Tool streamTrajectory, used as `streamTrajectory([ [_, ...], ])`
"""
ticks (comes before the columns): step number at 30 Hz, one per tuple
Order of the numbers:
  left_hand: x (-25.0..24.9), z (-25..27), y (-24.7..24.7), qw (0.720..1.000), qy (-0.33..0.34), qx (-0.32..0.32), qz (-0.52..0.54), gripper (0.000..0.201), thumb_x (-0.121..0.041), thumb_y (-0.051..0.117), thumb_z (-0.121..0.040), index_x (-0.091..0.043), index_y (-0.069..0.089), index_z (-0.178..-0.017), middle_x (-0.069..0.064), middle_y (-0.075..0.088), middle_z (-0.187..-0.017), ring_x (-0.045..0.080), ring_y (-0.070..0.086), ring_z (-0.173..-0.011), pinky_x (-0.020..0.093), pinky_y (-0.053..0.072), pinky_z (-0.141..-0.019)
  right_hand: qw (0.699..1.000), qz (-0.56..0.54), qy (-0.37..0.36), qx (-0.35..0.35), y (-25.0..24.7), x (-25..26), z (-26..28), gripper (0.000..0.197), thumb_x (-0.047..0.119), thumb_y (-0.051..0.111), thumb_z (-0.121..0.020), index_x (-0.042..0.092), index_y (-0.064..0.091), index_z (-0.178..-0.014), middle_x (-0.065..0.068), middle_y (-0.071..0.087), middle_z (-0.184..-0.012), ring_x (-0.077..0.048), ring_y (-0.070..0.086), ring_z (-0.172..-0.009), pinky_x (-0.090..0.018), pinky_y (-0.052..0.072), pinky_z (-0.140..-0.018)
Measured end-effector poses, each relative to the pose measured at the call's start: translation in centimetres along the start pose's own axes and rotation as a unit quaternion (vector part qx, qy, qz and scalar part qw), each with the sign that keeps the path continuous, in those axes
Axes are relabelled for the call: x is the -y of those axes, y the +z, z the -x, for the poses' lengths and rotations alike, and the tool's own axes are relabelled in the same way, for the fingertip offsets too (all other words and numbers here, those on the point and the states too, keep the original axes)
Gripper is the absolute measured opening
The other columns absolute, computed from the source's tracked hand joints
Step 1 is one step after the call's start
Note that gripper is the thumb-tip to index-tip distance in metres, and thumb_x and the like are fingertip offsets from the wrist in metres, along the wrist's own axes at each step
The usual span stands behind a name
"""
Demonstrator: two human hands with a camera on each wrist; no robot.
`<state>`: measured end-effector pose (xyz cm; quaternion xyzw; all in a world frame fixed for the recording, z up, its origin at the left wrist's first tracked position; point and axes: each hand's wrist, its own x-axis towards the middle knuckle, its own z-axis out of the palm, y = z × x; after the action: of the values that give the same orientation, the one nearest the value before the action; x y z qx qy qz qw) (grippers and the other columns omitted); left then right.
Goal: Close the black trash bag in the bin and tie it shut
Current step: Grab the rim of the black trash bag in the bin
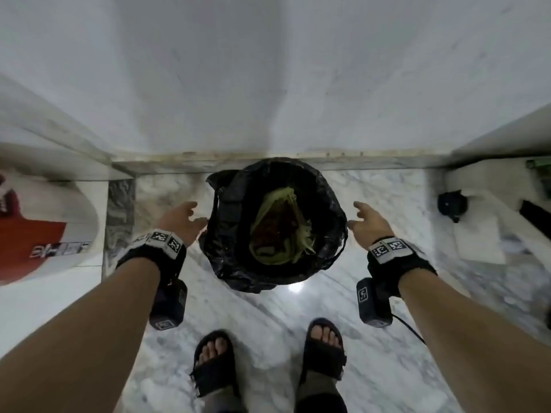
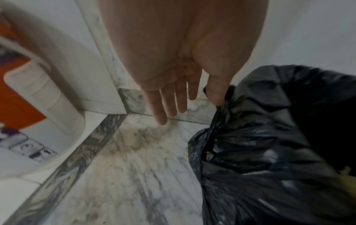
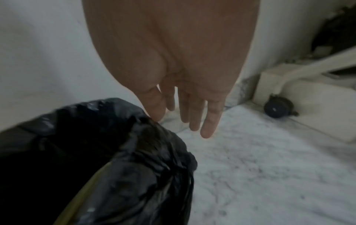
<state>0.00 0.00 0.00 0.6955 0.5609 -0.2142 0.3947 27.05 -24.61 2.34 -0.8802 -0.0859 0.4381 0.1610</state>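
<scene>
Fingers [image 2: 169, 99] of the left hand [image 1: 182, 220] are spread loosely at the black trash bag [image 1: 277, 225], its thumb perhaps touching the rim; right hand [image 1: 368, 223] fingers [image 3: 210, 115] are extended just beside it. Waste [image 1: 275, 231] is seen inside the unclosed bag, against the far wall [image 1: 268, 70].

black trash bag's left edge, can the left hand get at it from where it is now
Probably yes. The left hand hangs open just beside the black trash bag, fingers straight, thumb at or almost on the plastic in the left wrist view. Nothing lies between them; the bag's rim is folded outward over the bin, free to grab.
</scene>
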Motion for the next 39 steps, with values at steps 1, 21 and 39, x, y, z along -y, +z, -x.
streamTrajectory([
  [1, 0.0, -0.6, 0.2, 1.000, -0.008, -0.003, 0.018, 0.061, -0.032, 0.060, -0.084, -0.015, 0.039, -0.139, 0.015, 0.051, -0.139, 0.035, 0.051, -0.124, 0.046, 0.040, -0.104, 1.000, -0.009, 0.014, -0.009, 0.2, -0.3, -0.7, 0.061, 0.015, 0.055, -0.087, 0.019, 0.037, -0.145, -0.013, 0.046, -0.146, -0.030, 0.045, -0.132, -0.036, 0.037, -0.105],
  [21, -4.4, -0.5, -2.5, 0.951, -0.043, 0.046, 0.304, 0.041, -0.046, 0.074, -0.062, -0.014, 0.075, -0.088, 0.008, 0.075, -0.089, 0.027, 0.070, -0.085, 0.035, 0.053, -0.081, 0.892, -0.373, 0.216, 0.139, -0.1, -1.1, -0.2, 0.024, 0.025, 0.064, -0.083, 0.008, 0.060, -0.100, -0.017, 0.060, -0.102, -0.036, 0.061, -0.094, -0.047, 0.054, -0.083],
  [39, -4.0, 1.3, -5.3, 0.987, 0.002, -0.072, 0.147, 0.033, -0.031, 0.047, -0.089, -0.006, 0.066, -0.098, 0.021, 0.066, -0.101, 0.034, 0.062, -0.094, 0.043, 0.049, -0.090, 0.906, -0.390, 0.144, -0.075, -2.3, -0.4, 1.0, 0.005, 0.009, 0.061, -0.065, 0.006, 0.064, -0.064, -0.003, 0.050, -0.045, -0.022, 0.045, -0.053, -0.034, 0.045, -0.061],
])
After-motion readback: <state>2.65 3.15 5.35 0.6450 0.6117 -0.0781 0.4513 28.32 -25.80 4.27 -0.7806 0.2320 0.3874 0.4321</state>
